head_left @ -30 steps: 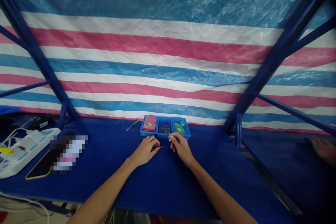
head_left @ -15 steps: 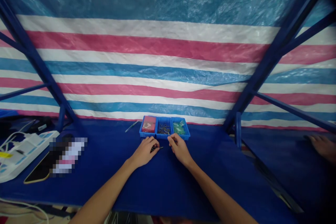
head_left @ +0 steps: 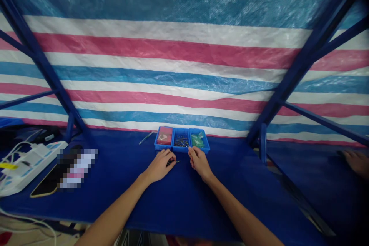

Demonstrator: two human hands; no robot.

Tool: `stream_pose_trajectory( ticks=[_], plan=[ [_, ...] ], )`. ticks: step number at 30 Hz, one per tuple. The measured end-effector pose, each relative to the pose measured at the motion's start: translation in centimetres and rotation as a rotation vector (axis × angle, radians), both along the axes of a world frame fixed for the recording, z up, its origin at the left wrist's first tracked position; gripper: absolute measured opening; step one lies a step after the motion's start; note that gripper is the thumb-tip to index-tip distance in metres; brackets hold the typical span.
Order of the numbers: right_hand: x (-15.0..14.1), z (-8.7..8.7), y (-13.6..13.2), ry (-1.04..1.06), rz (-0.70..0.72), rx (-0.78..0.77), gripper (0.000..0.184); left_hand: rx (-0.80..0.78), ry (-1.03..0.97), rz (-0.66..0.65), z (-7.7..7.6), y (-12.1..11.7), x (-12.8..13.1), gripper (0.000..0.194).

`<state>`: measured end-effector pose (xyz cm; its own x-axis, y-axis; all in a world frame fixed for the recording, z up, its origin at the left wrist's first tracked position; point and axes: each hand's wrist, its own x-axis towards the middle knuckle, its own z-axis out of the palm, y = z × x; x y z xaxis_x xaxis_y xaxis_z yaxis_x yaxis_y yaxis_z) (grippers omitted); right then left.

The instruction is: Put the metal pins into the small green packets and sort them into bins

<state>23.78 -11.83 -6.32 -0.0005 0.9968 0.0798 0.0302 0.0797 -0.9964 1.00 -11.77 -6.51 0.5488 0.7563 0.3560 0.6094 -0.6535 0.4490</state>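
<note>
My left hand (head_left: 162, 165) rests on the blue table, its fingers curled over several thin dark screws (head_left: 169, 162). One of them pokes out to the right past the fingertips. Just in front of the bins, my right hand (head_left: 199, 162) is closed in a pinch, its fingertips by the front edge of the middle blue bin (head_left: 181, 150). Whatever is between those fingertips is too small to make out. Loose dark screws (head_left: 181, 141) lie in that middle bin. The left bin holds a red packet (head_left: 165, 136), the right bin a clear bag with green contents (head_left: 197, 139).
A pen-like stick (head_left: 145, 138) lies left of the bins. Farther left are a phone (head_left: 46, 182), a blurred-out patch and a white power strip (head_left: 34, 167) with cables. Blue frame posts (head_left: 276, 96) stand either side. Another person's hand (head_left: 356, 162) is at far right.
The view has shifted slightly, moving the scene a little to the right. My right hand's fingertips have edged right along the bin front. My left hand stays over the screws.
</note>
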Motion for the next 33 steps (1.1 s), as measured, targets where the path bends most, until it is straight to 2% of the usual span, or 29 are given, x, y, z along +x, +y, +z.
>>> stream_pose_trajectory(
  ticks=[4,8,10,14,16,18,22,29,33],
  plan=[
    [0.1,0.1,0.4,-0.042,0.011,0.049,0.046,0.007,0.003,-0.001,0.0,-0.1,0.0,0.005],
    [0.5,0.0,0.6,-0.099,0.126,0.141,0.035,0.024,0.012,-0.006,0.0,0.0,0.0,0.007],
    [0.6,-0.2,0.3,-0.229,0.153,0.223,0.032,0.034,0.011,-0.006,0.0,0.0,0.0,0.008],
    [0.4,-0.6,-0.5,-0.654,0.201,0.449,0.013,0.034,0.006,-0.004,0.0,-0.1,0.0,0.008],
    [0.2,-0.7,-0.8,-0.79,0.231,0.497,0.005,0.032,0.012,-0.008,0.0,-0.1,-0.1,0.009],
    [0.0,-0.7,-0.9,-0.834,0.237,0.502,0.006,0.035,0.014,-0.014,0.1,-0.1,-0.1,0.011],
    [0.0,-0.6,-0.9,-0.673,0.213,0.445,0.011,0.03,0.006,-0.015,0.1,-0.1,-0.1,0.012],
    [-0.1,-0.5,-0.4,-0.044,0.236,0.173,0.037,0.043,0.014,-0.005,-0.2,0.0,-0.1,0.014],
    [-0.3,-0.1,-0.3,0.083,0.223,0.112,0.04,0.042,0.018,-0.004,0.0,-0.1,-0.1,0.012]
  ],
)
